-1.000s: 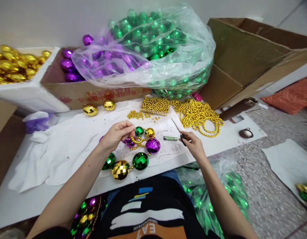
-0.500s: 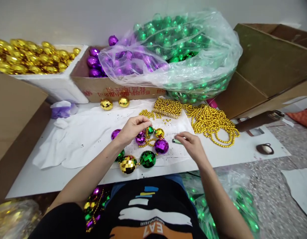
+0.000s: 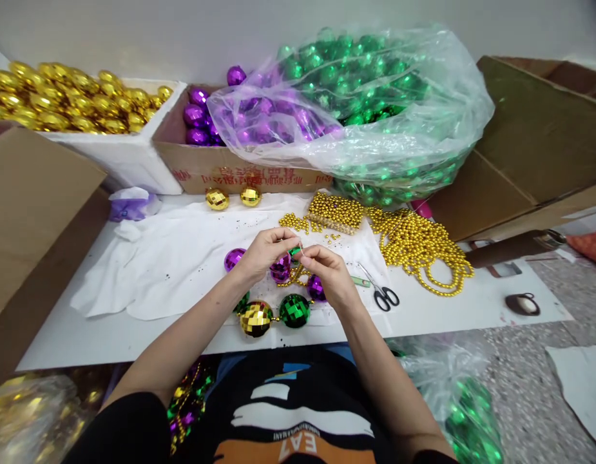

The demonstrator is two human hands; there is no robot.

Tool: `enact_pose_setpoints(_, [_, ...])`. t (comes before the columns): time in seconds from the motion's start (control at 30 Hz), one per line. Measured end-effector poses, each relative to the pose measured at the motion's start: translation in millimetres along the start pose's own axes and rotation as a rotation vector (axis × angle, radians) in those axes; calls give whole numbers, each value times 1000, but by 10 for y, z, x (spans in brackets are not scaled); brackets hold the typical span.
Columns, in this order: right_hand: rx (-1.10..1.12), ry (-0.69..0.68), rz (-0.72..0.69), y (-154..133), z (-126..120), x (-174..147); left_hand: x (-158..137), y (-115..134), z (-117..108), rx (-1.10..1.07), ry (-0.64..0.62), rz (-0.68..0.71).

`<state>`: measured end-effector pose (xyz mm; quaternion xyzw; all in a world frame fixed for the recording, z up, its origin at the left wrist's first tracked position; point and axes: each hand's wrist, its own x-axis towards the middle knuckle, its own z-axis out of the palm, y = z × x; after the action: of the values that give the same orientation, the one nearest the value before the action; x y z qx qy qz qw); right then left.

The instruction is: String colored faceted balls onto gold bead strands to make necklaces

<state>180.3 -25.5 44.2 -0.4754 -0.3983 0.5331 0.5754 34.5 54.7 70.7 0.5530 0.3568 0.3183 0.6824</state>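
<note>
My left hand [image 3: 270, 252] and my right hand [image 3: 325, 267] meet above a string of big faceted beads, fingertips pinched. A short thin cord [image 3: 301, 249] shows between them, and both hands grip its ends. Below lie a gold bead [image 3: 256, 318], a green bead [image 3: 294, 310] and a purple bead [image 3: 280, 268]; another purple bead [image 3: 317, 288] is partly behind my right hand. Small gold beads loop beneath my fingers. Right of my right hand are black-handled scissors [image 3: 385, 298] and a slim green object [image 3: 360, 281].
A tray of small gold beads [image 3: 335, 211] stands behind, with a heap of gold bead strands [image 3: 418, 248] to its right. Boxes of gold balls [image 3: 80, 103] and purple balls [image 3: 196, 116] line the back, beside a bag of green balls [image 3: 346, 71]. A dark bottle [image 3: 515, 248] lies right.
My right hand has let go of the slim green object, now beside the scissors, and moved left to meet my left hand at the cord. The view has shifted slightly.
</note>
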Motion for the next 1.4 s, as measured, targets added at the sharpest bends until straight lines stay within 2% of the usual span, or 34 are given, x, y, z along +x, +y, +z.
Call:
enact_pose_setpoints(0.23, [-84,142,-113,-99,-23,-113,69,6,-38,44,11,-58])
enact_pose_setpoints(0.37, [-345,201,-381,-156,37,-98,47,-20,-42,160,-35,-8])
enact_pose_setpoints(0.43, [-474,171,-456,-165,58,-61,34,-32,-35,236,-78,7])
enact_pose_setpoints(0.6, [-595,35,-355,-108,32,43,15,6,-19,337,-117,39])
enact_pose_setpoints(0.67, [-623,67,-354,-105,3,56,18,28,-20,343,-122,44])
enact_pose_setpoints(0.73, [-620,159,-387,-141,-35,50,23,35,-26,339,-129,28])
enact_pose_setpoints(0.8, [-568,262,-404,-208,-77,33,31,24,-32,340,-123,-3])
enact_pose_setpoints(0.87, [-464,287,-372,-280,-117,15,40,4,-38,348,-110,-36])
enact_pose_setpoints(0.97, [-280,181,-294,-334,-144,2,50,-18,-33,345,-106,-52])
enact_pose_setpoints(1.03, [-269,135,-305,-317,-132,6,51,-19,-19,340,-112,-37])
enact_pose_setpoints(1.13, [-427,87,-354,-242,-85,19,43,-14,6,344,-132,4])
enact_pose_setpoints(1.23, [-617,-7,-345,-194,-37,0,36,-19,9,352,-145,36])
enact_pose_setpoints(1.4, [-895,6,-426,-366,6,-154,54,3,-53,398,-30,61])
